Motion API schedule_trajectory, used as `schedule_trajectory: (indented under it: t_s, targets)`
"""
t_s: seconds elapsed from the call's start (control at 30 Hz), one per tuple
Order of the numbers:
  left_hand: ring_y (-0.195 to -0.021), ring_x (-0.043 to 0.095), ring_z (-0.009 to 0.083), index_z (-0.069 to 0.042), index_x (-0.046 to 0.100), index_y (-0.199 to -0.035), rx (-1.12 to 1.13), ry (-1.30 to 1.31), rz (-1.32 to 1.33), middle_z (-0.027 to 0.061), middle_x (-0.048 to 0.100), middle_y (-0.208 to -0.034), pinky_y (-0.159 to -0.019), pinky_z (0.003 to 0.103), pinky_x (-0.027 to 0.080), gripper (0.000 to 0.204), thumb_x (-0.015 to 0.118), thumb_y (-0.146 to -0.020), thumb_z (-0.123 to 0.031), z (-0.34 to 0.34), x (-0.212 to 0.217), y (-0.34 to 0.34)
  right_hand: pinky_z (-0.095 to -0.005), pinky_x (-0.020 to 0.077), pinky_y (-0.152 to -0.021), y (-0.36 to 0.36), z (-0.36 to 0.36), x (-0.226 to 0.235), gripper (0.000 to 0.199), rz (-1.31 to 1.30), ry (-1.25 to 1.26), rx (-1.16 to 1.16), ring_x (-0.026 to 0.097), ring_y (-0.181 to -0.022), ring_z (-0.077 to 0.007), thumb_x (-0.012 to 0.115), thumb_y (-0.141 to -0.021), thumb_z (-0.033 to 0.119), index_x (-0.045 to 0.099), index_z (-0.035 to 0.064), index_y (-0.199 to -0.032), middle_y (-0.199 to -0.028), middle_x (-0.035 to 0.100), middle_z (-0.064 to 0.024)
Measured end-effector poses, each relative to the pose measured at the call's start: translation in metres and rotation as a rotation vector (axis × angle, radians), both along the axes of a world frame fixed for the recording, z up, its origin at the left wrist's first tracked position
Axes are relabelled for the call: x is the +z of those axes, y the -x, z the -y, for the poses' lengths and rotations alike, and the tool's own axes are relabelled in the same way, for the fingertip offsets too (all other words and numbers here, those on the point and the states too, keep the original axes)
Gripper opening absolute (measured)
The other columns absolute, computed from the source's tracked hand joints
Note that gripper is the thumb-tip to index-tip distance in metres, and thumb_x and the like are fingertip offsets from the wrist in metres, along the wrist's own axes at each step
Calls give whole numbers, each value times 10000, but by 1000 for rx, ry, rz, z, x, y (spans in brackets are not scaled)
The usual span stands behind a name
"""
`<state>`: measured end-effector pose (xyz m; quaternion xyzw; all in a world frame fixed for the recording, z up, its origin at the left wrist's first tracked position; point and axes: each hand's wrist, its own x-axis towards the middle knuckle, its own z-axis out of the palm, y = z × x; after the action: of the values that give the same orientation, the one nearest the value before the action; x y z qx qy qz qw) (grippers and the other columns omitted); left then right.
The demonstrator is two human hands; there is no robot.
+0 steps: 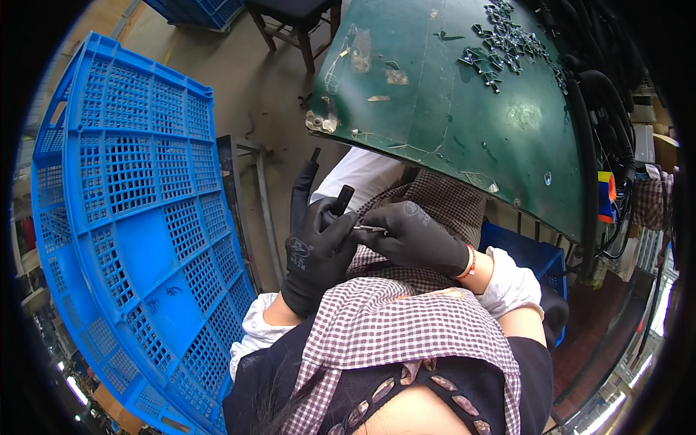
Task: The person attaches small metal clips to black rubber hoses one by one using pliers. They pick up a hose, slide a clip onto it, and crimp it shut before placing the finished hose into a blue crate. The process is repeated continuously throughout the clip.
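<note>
My left hand (317, 250), in a black glove, is closed around a black tubular piece (345, 197). The tube's blunt end sticks up past my fingers. A longer black tube (304, 185) with a narrower tip rises beside that hand; whether the two are one part is hidden. My right hand (413, 235), gloved the same way, pinches a small thin metal piece (370, 228). That piece points at my left fingers and meets them or nearly so. Both hands are over my lap, in front of the checked apron (406, 319).
A green table (435, 109) with worn edges stands ahead, small dark metal clips (500, 51) scattered at its far right. Black tubes (605, 94) are heaped along its right side. Tall blue crates (152, 239) stand close at my left. A dark stool (297, 18) is beyond.
</note>
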<state>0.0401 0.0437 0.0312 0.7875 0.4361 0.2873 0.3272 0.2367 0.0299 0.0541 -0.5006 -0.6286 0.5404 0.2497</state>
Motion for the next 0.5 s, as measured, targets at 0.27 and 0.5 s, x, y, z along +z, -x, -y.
schedule_trajectory:
  t_s: [0.27,0.5]
  targets:
    - [-990,656,341,-104,702,-1063,-75,-8,-49,183,607,-1132,-792,396,540,342,750,-726,-73,-1,8,-1,-412,481,-615,-10,-12,-2,359,222,-81,147,641,-673,-342,695,-856,336,650,-19,-833,-731,633,-197]
    - [-927,663,330,-101,696,-1027,-76,-98,11,186,621,-1093,-751,385,545,323,751,-708,-92,3,1,3,-324,495,-660,-9,-12,0,411,-33,233,131,636,-709,-178,741,-840,331,651,-37,-999,-816,676,-143]
